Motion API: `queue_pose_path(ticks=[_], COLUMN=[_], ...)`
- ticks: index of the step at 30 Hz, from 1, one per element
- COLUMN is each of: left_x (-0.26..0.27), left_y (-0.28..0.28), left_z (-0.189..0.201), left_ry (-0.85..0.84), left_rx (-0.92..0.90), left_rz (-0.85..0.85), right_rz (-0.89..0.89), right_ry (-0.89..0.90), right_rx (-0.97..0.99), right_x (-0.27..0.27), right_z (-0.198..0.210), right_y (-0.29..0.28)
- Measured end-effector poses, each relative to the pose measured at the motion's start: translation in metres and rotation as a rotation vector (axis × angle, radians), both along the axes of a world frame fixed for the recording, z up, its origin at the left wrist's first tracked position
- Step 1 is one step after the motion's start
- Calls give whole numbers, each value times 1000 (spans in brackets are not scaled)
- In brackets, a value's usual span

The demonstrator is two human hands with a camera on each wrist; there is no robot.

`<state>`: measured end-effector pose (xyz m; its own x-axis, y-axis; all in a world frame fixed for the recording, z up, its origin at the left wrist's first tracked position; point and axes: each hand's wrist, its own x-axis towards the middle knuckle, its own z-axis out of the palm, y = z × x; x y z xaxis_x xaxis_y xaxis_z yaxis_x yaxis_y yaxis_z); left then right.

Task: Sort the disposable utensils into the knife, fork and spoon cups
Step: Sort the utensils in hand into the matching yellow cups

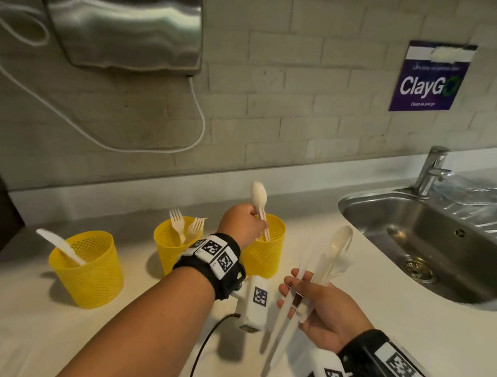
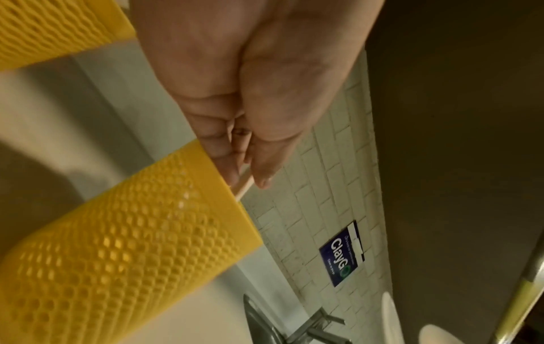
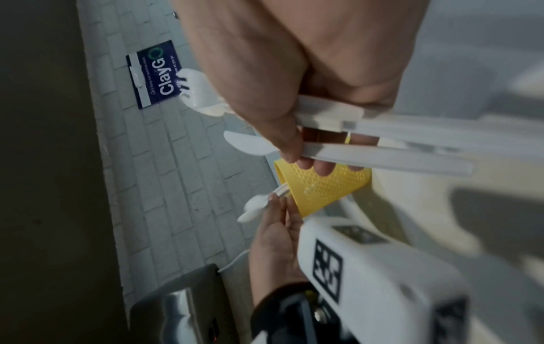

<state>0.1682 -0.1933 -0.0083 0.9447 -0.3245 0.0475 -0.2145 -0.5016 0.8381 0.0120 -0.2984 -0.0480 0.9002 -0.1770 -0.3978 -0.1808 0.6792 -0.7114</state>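
Three yellow mesh cups stand on the white counter. The left cup (image 1: 86, 268) holds a white knife (image 1: 61, 247). Two forks (image 1: 180, 224) stand in the middle cup (image 1: 169, 247). My left hand (image 1: 258, 218) (image 2: 248, 180) pinches a white spoon (image 1: 259, 198) (image 3: 256, 207) by its handle. The bowl points up and the handle tip is inside the right cup (image 1: 266, 248) (image 2: 132, 244) (image 3: 320, 186). Near the front, my right hand (image 1: 296, 289) (image 3: 297, 160) grips a bundle of white utensils (image 1: 324, 267), with a spoon (image 1: 337, 244), a fork (image 3: 200, 93) and a knife (image 3: 247, 143) showing.
A steel sink (image 1: 429, 239) with a faucet (image 1: 431, 168) lies at the right. On the tiled wall hang a metal dispenser (image 1: 126, 20) with a white cord (image 1: 98, 136) and a blue sign (image 1: 428, 77).
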Motion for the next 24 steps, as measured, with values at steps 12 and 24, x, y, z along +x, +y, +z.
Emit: queue_pose_path(ticks=[12, 24], left_x=[-96, -103], left_y=[84, 158], left_z=[-23, -30], left_ry=[169, 491], left_rx=[-27, -361], left_rz=[-241, -183], right_rz=[304, 714], right_ry=[-102, -246], right_rx=[83, 196], right_x=[27, 40], right_z=[21, 12], right_y=[61, 117])
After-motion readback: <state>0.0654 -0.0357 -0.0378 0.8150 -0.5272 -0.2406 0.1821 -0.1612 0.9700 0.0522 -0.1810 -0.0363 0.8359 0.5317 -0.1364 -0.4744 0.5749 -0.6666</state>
